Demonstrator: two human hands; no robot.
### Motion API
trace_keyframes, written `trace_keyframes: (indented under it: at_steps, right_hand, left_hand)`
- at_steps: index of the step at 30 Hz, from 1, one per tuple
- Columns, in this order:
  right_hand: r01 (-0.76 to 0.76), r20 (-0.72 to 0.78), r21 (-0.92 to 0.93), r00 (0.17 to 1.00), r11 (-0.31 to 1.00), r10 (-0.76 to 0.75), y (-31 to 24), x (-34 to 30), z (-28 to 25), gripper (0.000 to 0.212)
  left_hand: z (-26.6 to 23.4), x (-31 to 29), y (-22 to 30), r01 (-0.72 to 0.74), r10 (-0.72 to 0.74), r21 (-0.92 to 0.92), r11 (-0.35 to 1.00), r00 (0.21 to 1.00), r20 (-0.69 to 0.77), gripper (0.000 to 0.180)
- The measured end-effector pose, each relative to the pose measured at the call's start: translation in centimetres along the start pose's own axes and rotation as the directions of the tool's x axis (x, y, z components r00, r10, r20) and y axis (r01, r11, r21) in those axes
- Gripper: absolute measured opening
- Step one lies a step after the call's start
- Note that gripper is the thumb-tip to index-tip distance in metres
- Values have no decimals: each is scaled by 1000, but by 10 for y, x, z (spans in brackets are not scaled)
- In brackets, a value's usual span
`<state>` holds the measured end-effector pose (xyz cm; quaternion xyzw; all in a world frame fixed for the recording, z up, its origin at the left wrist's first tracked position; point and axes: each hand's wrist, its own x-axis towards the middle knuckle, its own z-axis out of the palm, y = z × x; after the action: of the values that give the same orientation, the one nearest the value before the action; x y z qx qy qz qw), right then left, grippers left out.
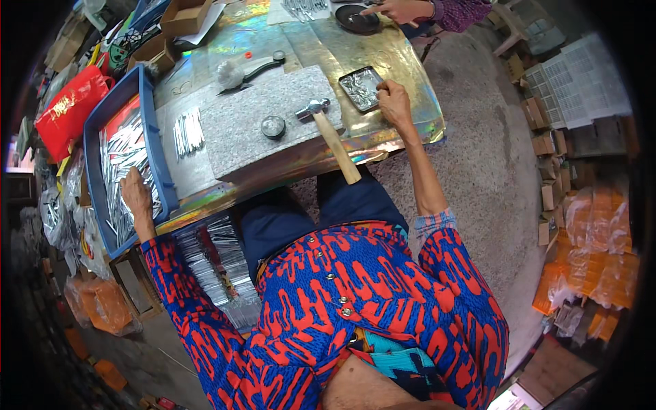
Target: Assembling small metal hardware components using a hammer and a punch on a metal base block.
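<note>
Reaching in two directions across the bench (403, 58), a person in a blue-and-red patterned shirt (328, 273) appears in the head view. The left hand (138, 195) is down inside a long blue plastic tray (148, 113) at the bench's left end, its fingers curled among a loose heap of slim silver metal strips (123, 154); whether they grip any strip cannot be told.

The right hand (394, 104) is at the right edge of a small black rectangular tray (348, 100) holding small shiny metal pieces (357, 87). Its fingers are bent together at the rim, and whether a piece is pinched between them cannot be made out.

Between the two trays lies a thick, speckled grey stone slab (239, 140). On it rest a small round dark-sided container (272, 126) and a hammer (333, 143) with a steel head and pale wooden handle, the handle end jutting past the slab's near edge. Left of the slab, more silver strips (189, 132) lie side by side in a row. Beyond it are a black-handled brush (263, 67) with a whitish tuft and a small red object (249, 55).

At the far side, a co-worker's hand (404, 10), below a purple sleeve (461, 14), reaches to a dark round dish (348, 22). A shiny red bag (72, 113) sits left of the blue tray.
</note>
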<state>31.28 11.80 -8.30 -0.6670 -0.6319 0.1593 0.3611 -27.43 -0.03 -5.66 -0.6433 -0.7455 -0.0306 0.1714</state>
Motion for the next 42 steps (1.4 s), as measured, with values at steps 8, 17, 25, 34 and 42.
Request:
trace_keyframes:
  at_steps: [8,17,25,34,42]
  right_hand:
    - [100,67,-89,993,991,-94,3,11,10,18]
    - [143,46,-191,990,971,-137,16,15,24,18]
    - [309,95,-367,951,878,-295,10,13,32,20]
    - [279,237,-497,955,822,-180,-2,23,27,20]
    - [-206,219,451,969,869,116,23,16,9,11]
  left_hand:
    - [-78,-16,59,158,-310,-474,866,914,-262,5]
    - [-141,-20,155,-123,11,-782,612,989,-147,6]
    - [-141,-10,187,-227,191,-793,565,971,-142,9]
    - [-108,-16,200,-77,14,-859,507,997,-81,5]
    - [-96,-21,194,267,-106,-952,152,962,253,12]
